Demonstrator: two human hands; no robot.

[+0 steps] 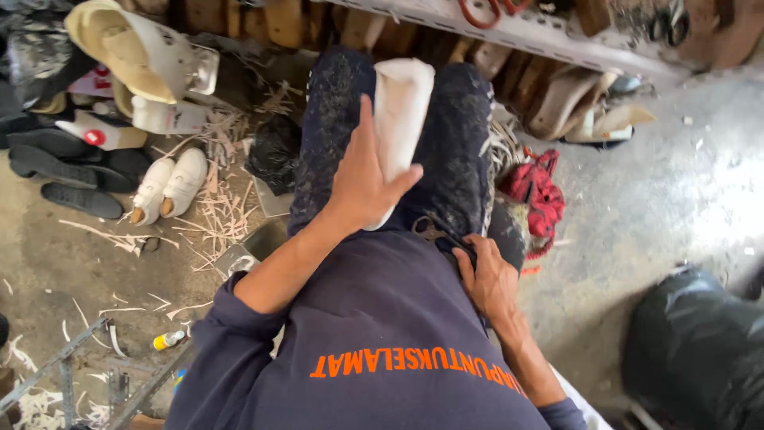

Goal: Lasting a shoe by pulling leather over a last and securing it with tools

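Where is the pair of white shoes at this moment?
In the head view, the pair of white shoes stands on the floor at the left, among wood shavings, beside the black soles and left of the person's knees.

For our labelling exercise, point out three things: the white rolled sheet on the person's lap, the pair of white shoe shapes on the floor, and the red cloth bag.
white rolled sheet (402, 95), head view, upper middle of the roll.
pair of white shoe shapes (169, 187), head view, between the two uppers.
red cloth bag (537, 191), head view, middle of the fabric.
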